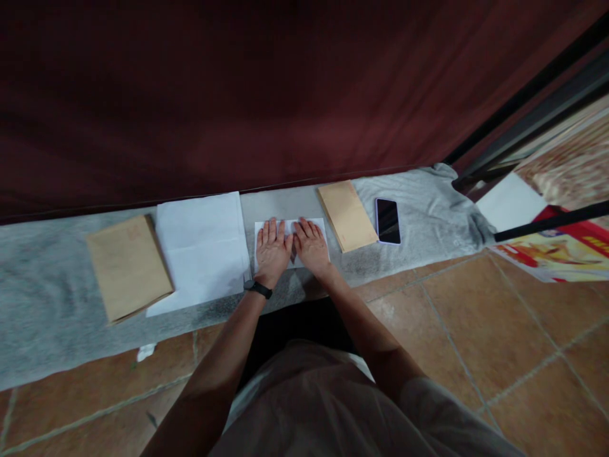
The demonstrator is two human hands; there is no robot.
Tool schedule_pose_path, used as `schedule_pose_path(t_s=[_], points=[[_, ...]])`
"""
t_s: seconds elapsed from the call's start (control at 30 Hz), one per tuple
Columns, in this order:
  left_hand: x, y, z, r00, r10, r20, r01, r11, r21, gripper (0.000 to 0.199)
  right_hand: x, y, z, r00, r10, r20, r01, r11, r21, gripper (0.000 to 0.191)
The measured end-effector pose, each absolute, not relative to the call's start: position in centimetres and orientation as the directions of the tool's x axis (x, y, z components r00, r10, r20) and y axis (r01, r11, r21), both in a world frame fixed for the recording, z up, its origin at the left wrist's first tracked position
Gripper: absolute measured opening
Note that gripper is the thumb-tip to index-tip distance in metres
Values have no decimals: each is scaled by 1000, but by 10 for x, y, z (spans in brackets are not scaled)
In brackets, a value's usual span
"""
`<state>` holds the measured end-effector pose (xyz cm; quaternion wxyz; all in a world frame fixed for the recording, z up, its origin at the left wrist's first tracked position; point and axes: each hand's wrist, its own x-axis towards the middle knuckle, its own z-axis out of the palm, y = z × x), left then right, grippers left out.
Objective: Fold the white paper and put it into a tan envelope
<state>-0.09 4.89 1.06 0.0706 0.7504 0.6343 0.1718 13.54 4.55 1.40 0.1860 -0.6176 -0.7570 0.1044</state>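
A white paper (259,227), folded or small in size, lies flat on the grey cloth in front of me. My left hand (273,249), with a black band at its wrist, rests palm down on its left part, fingers stretched out. On its right part lies my right hand (311,244), also flat with fingers spread. The thumbs nearly meet between the hands. Larger white sheets (202,247) lie to the left. Close by on the right is a brown envelope (347,216).
More brown envelopes (129,266) lie at the left, against the white sheets. A phone (388,221) is right of the single envelope. The grey cloth (42,292) covers a long narrow surface below a dark red curtain (228,95). A colourful box (566,251) stands at the right.
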Motion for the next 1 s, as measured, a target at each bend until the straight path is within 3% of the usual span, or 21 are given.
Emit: schedule_pose_path(t_s=[0.4,1.0], points=[[-6,45,10,44,982,183,932,-106,347,68,144,39,9,-58,986,158,918,115,-379,50],[-12,2,6,2,977,212,931,-79,356,65,164,-11,4,27,977,212,921,58,-385,52]])
